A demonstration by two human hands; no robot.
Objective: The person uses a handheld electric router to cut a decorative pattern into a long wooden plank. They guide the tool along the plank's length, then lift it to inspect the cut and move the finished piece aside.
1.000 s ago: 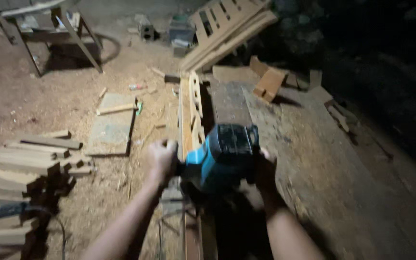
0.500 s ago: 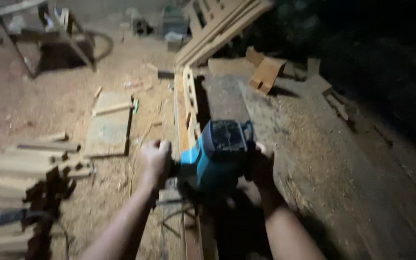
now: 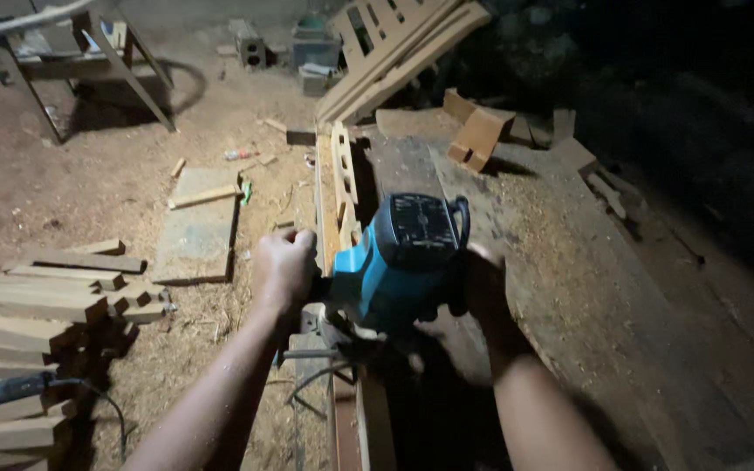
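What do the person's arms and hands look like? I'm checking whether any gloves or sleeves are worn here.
Both forearms are bare, with no sleeves in view. The left hand is ungloved, with no watch or band showing. The right hand also looks ungloved, though much of it lies in shadow.

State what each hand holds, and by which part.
Both hands grip one blue power router: the left hand on its left side handle, the right hand on its right side, where the handle is mostly hidden.
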